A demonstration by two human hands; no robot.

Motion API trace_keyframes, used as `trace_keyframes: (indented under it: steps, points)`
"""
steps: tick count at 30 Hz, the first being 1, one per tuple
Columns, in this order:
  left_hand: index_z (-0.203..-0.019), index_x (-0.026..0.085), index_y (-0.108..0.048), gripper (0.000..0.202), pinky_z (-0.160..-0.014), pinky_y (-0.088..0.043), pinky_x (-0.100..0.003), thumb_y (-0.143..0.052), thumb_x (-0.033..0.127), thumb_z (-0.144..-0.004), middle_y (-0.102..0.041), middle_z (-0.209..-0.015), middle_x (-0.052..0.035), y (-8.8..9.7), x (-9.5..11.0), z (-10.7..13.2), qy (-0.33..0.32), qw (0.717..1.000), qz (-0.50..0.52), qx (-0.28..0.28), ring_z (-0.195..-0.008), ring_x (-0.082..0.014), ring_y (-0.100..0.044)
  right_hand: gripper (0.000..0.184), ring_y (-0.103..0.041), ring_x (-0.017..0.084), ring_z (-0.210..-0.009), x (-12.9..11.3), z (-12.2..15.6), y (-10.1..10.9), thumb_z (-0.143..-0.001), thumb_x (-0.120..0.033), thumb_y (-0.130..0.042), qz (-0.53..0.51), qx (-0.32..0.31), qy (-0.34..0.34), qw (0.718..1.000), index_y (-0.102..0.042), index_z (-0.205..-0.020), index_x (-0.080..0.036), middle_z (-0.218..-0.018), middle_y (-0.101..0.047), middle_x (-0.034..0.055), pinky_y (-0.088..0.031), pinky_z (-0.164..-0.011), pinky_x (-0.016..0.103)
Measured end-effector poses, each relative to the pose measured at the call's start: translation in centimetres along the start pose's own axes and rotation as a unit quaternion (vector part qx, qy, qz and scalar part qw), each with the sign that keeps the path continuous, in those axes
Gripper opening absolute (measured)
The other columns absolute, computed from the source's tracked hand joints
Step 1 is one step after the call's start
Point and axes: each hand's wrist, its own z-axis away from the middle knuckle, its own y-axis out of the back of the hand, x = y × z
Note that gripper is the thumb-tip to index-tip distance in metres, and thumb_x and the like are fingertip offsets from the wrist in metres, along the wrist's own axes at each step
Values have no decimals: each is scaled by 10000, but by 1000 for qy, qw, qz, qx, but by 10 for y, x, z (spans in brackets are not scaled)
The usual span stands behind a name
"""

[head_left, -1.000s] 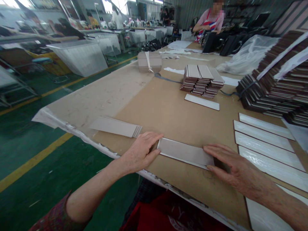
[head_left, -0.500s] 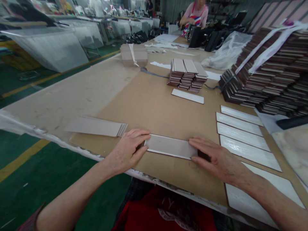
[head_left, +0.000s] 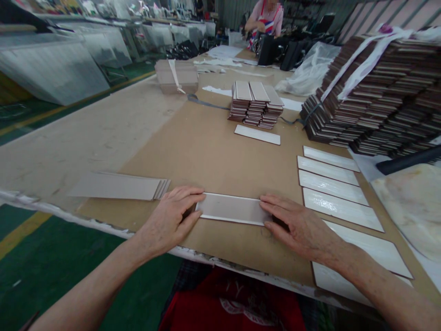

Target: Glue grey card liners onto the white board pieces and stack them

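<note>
A flat grey cardboard strip [head_left: 232, 209] with a white border lies on brown paper near the table's front edge. My left hand [head_left: 174, 218] grips its left end, thumb on the near edge and fingers on the far edge. At the right end, my right hand [head_left: 296, 225] holds it the same way, fingers closed about the two edges. Left of my left hand rests a small fanned pile of grey cardboard strips [head_left: 117, 186]. Several white, shiny strips [head_left: 339, 207] with dark edges lie in a column beyond my right hand; my right forearm covers part of the nearest ones.
Stacked strips [head_left: 257, 105] stand mid-table, with one white strip [head_left: 257, 134] before them. A tall tied stack [head_left: 375, 101] rises at the right, near a dark roll [head_left: 409, 158]. A tied grey bundle [head_left: 176, 77] sits farther back. Another person [head_left: 265, 23] stands at the far end.
The whole scene has shifted left in view as my head turned slightly right. Both hands keep their hold on the cardboard strip, which appears to stay in place on the table.
</note>
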Motion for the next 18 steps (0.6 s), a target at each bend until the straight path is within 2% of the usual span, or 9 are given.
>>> trace_keyframes:
  steps: [8, 12, 15, 18]
  points:
    - [-1211, 171, -603, 289, -1081, -394, -487, -508, 261, -953, -568, -1334, -105, 0, 0, 2, -8, 1000, -13, -6, -1253, -251, -489, 379, -467, 274, -1322, -5, 1, -1, -970, -226, -473, 51, 16, 32, 998, -595, -1308, -106, -1410, -544, 131, -428, -1118, 478]
    - [-1185, 176, -621, 272, -1100, -366, -498, -493, 228, -951, -489, -1401, -115, 2, 2, 0, -23, 999, -30, -3, -1294, -268, -439, 330, -564, 279, -1108, -12, -5, 5, -977, -197, -440, 76, 7, 52, 996, -637, -1209, -67, -1200, -624, 168, -512, -977, 462]
    - [-1151, 187, -634, 261, -1081, -388, -458, -452, 182, -964, -566, -1312, -90, 2, 4, 0, -56, 998, -32, -17, -1248, -239, -474, 325, -577, 263, -1017, -19, -8, 6, -971, -186, -444, 98, -19, 57, 993, -620, -1230, -101, -1129, -625, 150, -528, -897, 439]
    - [-1176, 221, -633, 273, -1086, -371, -471, -456, 189, -971, -625, -1262, -47, 1, 5, 0, -84, 994, -68, -33, -1237, -235, -487, 351, -574, 263, -954, -27, -10, 6, -985, -312, -478, 119, -47, 41, 991, -589, -1286, -170, -1056, -617, 114, -528, -854, 450]
